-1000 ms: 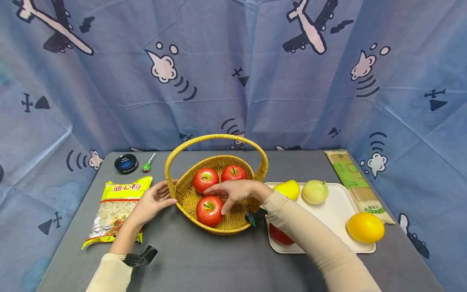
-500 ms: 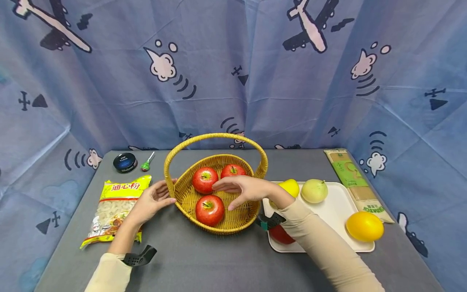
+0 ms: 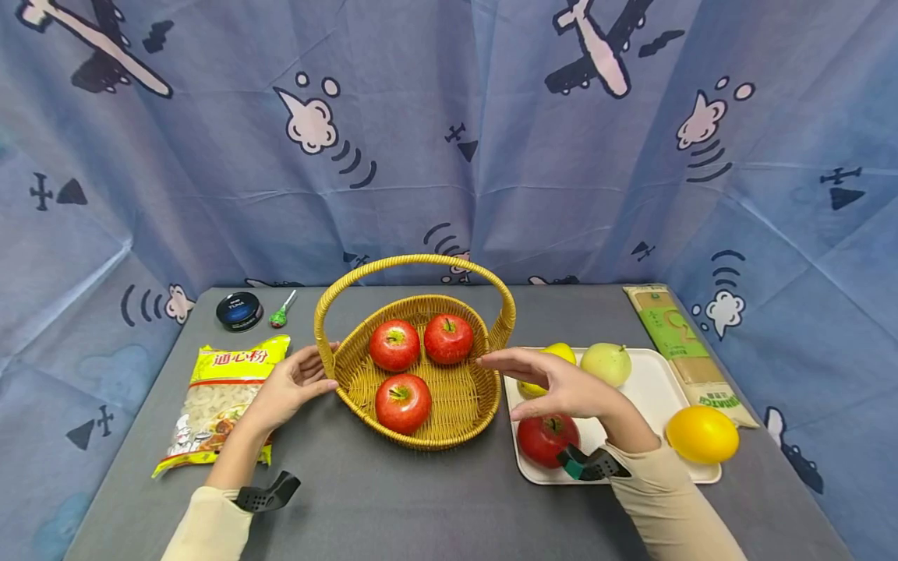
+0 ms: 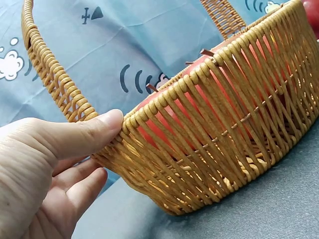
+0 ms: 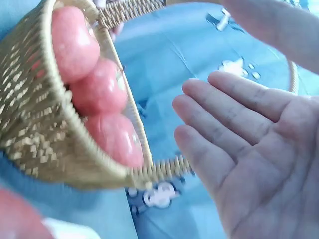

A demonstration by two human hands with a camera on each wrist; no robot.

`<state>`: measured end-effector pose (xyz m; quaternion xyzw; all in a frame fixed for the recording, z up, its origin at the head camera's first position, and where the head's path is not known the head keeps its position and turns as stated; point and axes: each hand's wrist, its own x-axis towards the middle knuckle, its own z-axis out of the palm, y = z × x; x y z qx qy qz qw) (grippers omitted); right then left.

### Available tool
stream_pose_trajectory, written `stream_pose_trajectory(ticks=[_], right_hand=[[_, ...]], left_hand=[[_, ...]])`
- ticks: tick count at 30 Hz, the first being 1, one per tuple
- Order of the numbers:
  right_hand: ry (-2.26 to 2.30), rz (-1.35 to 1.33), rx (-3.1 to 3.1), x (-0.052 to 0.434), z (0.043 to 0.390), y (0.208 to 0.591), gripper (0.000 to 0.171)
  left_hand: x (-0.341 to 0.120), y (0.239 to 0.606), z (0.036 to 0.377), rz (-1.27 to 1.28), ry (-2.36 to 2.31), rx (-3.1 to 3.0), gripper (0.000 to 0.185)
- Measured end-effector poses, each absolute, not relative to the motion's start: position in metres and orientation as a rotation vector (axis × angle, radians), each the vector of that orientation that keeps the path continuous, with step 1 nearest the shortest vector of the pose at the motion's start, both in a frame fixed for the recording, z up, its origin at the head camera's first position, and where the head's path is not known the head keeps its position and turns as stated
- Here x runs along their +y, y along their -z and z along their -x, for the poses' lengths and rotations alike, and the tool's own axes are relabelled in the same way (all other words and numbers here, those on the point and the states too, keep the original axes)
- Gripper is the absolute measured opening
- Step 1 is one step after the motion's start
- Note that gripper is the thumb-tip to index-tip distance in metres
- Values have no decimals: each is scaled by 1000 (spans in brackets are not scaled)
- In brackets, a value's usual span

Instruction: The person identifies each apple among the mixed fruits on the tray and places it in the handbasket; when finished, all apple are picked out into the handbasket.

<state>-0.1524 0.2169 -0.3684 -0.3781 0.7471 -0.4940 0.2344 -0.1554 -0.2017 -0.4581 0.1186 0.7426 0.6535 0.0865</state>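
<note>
A yellow wicker basket (image 3: 459, 401) with a tall arched handle stands mid-table and holds three red apples, one at the front (image 3: 403, 405) and two behind. My left hand (image 3: 289, 391) grips its left side at the foot of the handle. In the left wrist view the thumb (image 4: 102, 127) lies on the rim and other fingers are behind the wicker. My right hand (image 3: 571, 386) holds nothing and hovers over the left part of a white tray (image 3: 641, 409), fingers extended. Below it on the tray is another red apple (image 3: 540, 444), partly covered by the wrist strap.
The tray also bears a yellow fruit (image 3: 559, 352), partly hidden, a pale green pear (image 3: 606, 365) and an orange-yellow fruit (image 3: 701, 435). A long noodle packet (image 3: 684, 351) lies behind at right. At left are a macaroni bag (image 3: 228, 397), a tuna tin (image 3: 240, 310) and a lollipop (image 3: 279, 315).
My right hand has let go of the front apple in the basket and moved right, out over the tray. The left hand has stayed on the basket.
</note>
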Motion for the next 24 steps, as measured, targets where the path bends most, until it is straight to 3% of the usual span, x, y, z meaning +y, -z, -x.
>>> stream_pose_trajectory(ticks=[13,24], right_hand=[[1532,854,2198,281,110,395,64],[1630,733,2220,299,93,439,66]], left_hand=[[-203,459,156,-350,-1937,2218,60],[-204,460,156,-369,-1966,2198,61]])
